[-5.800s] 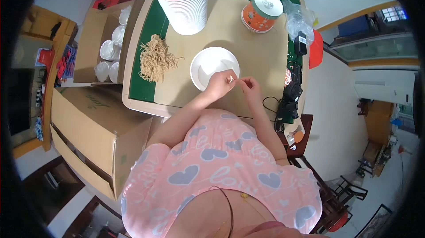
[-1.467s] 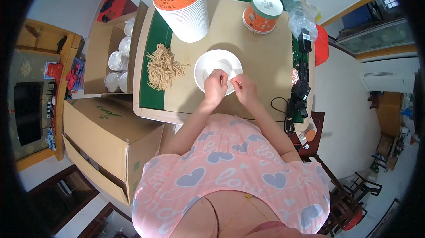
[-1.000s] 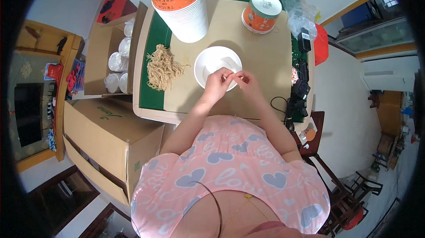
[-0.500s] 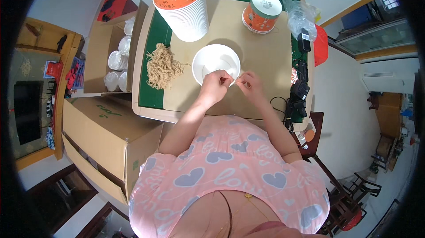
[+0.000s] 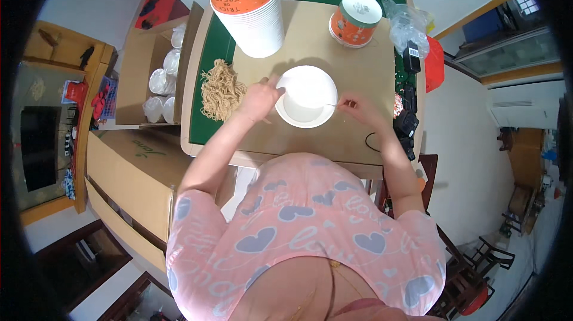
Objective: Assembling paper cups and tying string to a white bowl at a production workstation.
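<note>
A white paper bucket (image 5: 307, 119) stands on the cardboard-covered tabletop in front of me, its round mouth facing up. At its left rim my left hand (image 5: 260, 100) is closed, with the thumb side against the wall. To the right of the bucket, my right hand (image 5: 362, 109) pinches a thin needle-like piece (image 5: 330, 105) that points at the bucket's right rim. Beyond my left hand lies a loose heap of tan cord (image 5: 219, 91).
A tall stack of orange-printed paper buckets (image 5: 250, 22) stands at the back left. Another orange bucket (image 5: 353, 25) rests upside down at the back right. Black power adapters and cables (image 5: 407, 123) line the right edge. Cardboard boxes (image 5: 128, 163) stand left of the table.
My hands, close together over the near rim before, have moved apart. The left went left to the bucket's side, the right moved right with the thin piece. The bucket sits slightly farther right.
</note>
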A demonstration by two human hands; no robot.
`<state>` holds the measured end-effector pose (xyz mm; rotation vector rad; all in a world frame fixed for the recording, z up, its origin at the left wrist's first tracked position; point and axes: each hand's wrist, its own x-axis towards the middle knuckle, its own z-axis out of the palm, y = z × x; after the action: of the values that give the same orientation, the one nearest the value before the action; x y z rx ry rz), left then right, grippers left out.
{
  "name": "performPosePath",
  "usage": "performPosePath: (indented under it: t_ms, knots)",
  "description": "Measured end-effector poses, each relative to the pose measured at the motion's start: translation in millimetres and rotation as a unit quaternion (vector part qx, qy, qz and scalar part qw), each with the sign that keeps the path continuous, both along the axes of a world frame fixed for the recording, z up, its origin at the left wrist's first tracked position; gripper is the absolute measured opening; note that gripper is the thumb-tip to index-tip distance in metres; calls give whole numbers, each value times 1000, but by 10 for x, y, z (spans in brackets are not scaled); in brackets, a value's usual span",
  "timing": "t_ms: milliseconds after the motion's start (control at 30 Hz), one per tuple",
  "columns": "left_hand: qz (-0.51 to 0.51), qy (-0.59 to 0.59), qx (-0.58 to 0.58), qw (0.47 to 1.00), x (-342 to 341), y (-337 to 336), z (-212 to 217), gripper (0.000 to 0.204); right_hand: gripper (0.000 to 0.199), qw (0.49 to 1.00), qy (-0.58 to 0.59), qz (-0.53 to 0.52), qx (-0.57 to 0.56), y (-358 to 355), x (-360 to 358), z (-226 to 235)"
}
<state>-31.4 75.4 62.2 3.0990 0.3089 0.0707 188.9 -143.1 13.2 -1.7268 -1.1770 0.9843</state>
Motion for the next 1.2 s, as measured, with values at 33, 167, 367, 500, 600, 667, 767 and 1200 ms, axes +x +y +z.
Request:
performPosePath:
  t_ms: [33, 167, 367, 500, 600, 667, 767, 1200]
  knots:
    - [-35, 33, 58, 997, 20, 37, -51, 12, 12, 999, -18, 27, -24, 38, 111, 43]
    - [-170, -48, 1, 984, 23, -201, -113, 9, 13, 996, -78, -30, -33, 246, 448, -111]
    - [-49, -62, -194, 978, 263, -648, -163, 11, 14, 953, -158, -246, 78, 492, 247, -16]
    - [65, -94, -266, 957, 539, -682, -302, 11, 13, 916, -105, -357, 153, 420, -166, 17]
    - [127, -187, -487, 843, 736, -630, -507, 16, 15, 903, -36, -393, 172, 302, -393, -44]
    - [187, -167, -674, 695, 813, -559, -405, 19, 20, 911, 32, -378, 160, 204, -529, -78]
    - [219, -150, -863, 430, 818, -575, -207, 26, 26, 930, 289, -221, 46, 188, -853, 101]
    - [199, -170, -729, 633, 518, -700, -318, 21, 17, 697, 509, -468, 191, 150, -510, -118]
